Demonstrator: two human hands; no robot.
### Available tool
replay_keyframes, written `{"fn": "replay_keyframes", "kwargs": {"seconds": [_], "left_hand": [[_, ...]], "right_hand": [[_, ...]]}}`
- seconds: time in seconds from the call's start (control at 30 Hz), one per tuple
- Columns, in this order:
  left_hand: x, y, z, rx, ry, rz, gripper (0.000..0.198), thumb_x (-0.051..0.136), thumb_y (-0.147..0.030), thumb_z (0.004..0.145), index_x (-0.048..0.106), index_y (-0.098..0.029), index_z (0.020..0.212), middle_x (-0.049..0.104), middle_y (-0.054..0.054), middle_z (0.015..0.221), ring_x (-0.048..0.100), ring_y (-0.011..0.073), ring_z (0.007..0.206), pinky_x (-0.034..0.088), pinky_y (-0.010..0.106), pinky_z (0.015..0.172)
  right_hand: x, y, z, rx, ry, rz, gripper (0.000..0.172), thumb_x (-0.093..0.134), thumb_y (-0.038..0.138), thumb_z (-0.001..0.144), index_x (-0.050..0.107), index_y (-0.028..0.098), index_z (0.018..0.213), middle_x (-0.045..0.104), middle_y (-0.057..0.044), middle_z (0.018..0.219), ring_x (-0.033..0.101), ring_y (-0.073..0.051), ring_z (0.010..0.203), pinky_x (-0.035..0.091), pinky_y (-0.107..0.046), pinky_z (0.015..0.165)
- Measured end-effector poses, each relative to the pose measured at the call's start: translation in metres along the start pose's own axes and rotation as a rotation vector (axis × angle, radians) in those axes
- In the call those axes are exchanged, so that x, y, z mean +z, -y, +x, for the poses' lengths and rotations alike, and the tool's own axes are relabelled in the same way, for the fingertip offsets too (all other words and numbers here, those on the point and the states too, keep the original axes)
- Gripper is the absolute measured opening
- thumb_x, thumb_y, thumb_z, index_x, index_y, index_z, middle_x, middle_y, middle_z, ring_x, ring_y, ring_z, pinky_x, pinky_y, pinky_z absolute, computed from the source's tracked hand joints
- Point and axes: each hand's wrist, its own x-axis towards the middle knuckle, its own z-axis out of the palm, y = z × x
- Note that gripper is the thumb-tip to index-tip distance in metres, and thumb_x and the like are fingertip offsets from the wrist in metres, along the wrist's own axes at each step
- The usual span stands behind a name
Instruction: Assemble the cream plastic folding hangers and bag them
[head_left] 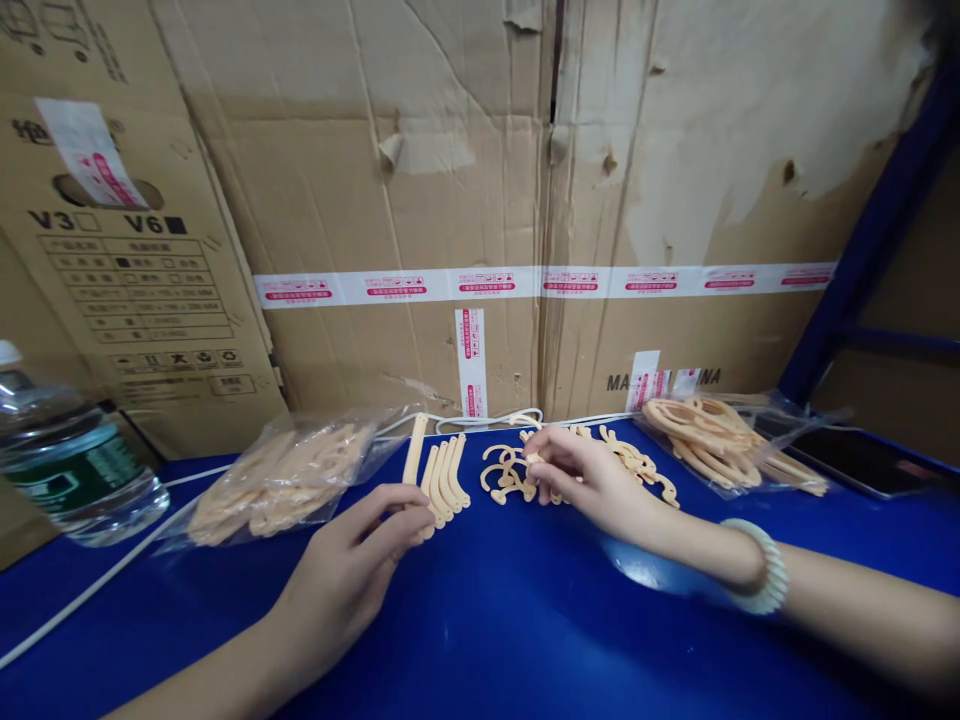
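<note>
My left hand (360, 560) is closed, thumb and fingers pinched on a long beige plastic strip (415, 452) that stands up past the fingertips. Right beside it, several matching slim strips (448, 475) with curved ends lie side by side in a row on the blue table (480, 620). My right hand (589, 480) is also closed, its fingertips pinching a small beige plastic piece (534, 459), mostly hidden by the fingers. Beneath and around that hand spreads a loose pile of curved beige pieces (641, 465).
Clear bags of beige parts lie left (281, 475) and right (709, 440). A water bottle (75, 470) stands far left, and a dark phone-like device (855, 462) lies far right. White cable (112, 570) runs along the table. Cardboard boxes (405, 220) wall off the back.
</note>
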Motion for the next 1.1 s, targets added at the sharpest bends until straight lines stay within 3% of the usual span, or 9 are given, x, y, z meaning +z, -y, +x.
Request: {"fn": "replay_keyframes", "kwargs": {"seconds": [0.17,0.33,0.37,0.47,0.53,0.7,0.8,0.93,1.1], "left_hand": [[0.008,-0.035,0.024,-0.199,0.059,-0.319,0.017,0.054,-0.019,0.093,0.066,-0.027,0.102,0.067,0.004,0.108,0.065,0.0187,0.100,0.056,0.031,0.088],[0.034,-0.038,0.042,-0.469,-0.059,-0.686,0.010,0.064,-0.025,0.085,0.074,-0.024,0.088,0.070,0.003,0.101,0.070,0.0204,0.093,0.059,0.034,0.086],[0.039,-0.036,0.043,-0.540,-0.072,-0.769,0.013,0.067,-0.025,0.082,0.073,-0.023,0.093,0.069,0.004,0.106,0.071,0.0209,0.092,0.060,0.036,0.085],[0.048,-0.031,0.042,-0.742,-0.079,-0.980,0.050,0.075,-0.025,0.074,0.059,-0.024,0.122,0.062,0.007,0.123,0.073,0.0209,0.087,0.059,0.040,0.086],[0.050,-0.029,0.040,-0.820,-0.069,-1.061,0.065,0.077,-0.024,0.071,0.051,-0.023,0.130,0.064,0.008,0.119,0.072,0.0201,0.087,0.058,0.041,0.088],[0.055,-0.027,0.036,-0.816,-0.018,-1.150,0.025,0.078,-0.024,0.071,0.065,-0.017,0.091,0.066,0.002,0.087,0.064,0.0167,0.089,0.053,0.032,0.087],[0.058,-0.024,0.033,-0.804,-0.054,-1.122,0.022,0.078,-0.025,0.071,0.061,-0.019,0.083,0.064,-0.001,0.082,0.061,0.0143,0.083,0.050,0.027,0.079],[0.062,-0.022,0.031,-0.803,-0.038,-1.072,0.022,0.078,-0.026,0.071,0.057,-0.018,0.076,0.059,-0.003,0.074,0.056,0.0125,0.074,0.045,0.024,0.072],[0.062,-0.025,0.030,-0.758,0.022,-0.994,0.019,0.074,-0.027,0.074,0.057,-0.019,0.073,0.060,-0.002,0.075,0.055,0.0137,0.074,0.042,0.026,0.071]], "right_hand": [[0.014,0.007,-0.014,0.176,-0.115,0.451,0.031,0.069,0.045,0.084,0.059,0.017,0.094,0.070,-0.004,0.077,0.070,-0.018,0.073,0.055,-0.029,0.067],[0.027,0.005,-0.020,0.236,-0.271,0.608,0.035,0.077,0.044,0.077,0.064,0.017,0.093,0.073,-0.005,0.081,0.072,-0.018,0.078,0.057,-0.028,0.071],[0.029,0.004,-0.022,0.239,-0.291,0.621,0.034,0.077,0.044,0.077,0.064,0.017,0.093,0.074,-0.006,0.083,0.072,-0.018,0.079,0.057,-0.029,0.072],[0.033,0.003,-0.025,0.266,-0.307,0.669,0.035,0.071,0.048,0.082,0.067,0.016,0.094,0.074,-0.009,0.093,0.073,-0.020,0.082,0.059,-0.030,0.074],[0.035,0.003,-0.027,0.279,-0.290,0.685,0.036,0.069,0.050,0.084,0.068,0.015,0.093,0.074,-0.010,0.094,0.073,-0.019,0.081,0.059,-0.030,0.073],[0.039,-0.001,-0.031,0.305,-0.227,0.751,0.034,0.078,0.042,0.078,0.054,0.019,0.082,0.073,-0.004,0.081,0.071,-0.015,0.070,0.056,-0.024,0.066],[0.040,-0.003,-0.030,0.367,-0.224,0.817,0.044,0.083,0.038,0.072,0.042,0.022,0.079,0.074,-0.003,0.081,0.071,-0.016,0.072,0.055,-0.025,0.067],[0.038,-0.003,-0.029,0.410,-0.211,0.836,0.042,0.085,0.035,0.070,0.053,0.019,0.093,0.074,-0.002,0.081,0.070,-0.013,0.074,0.054,-0.024,0.074],[0.038,-0.003,-0.030,0.333,-0.121,0.808,0.023,0.081,0.031,0.075,0.064,0.016,0.077,0.073,-0.003,0.089,0.067,-0.010,0.080,0.053,-0.019,0.076]]}}
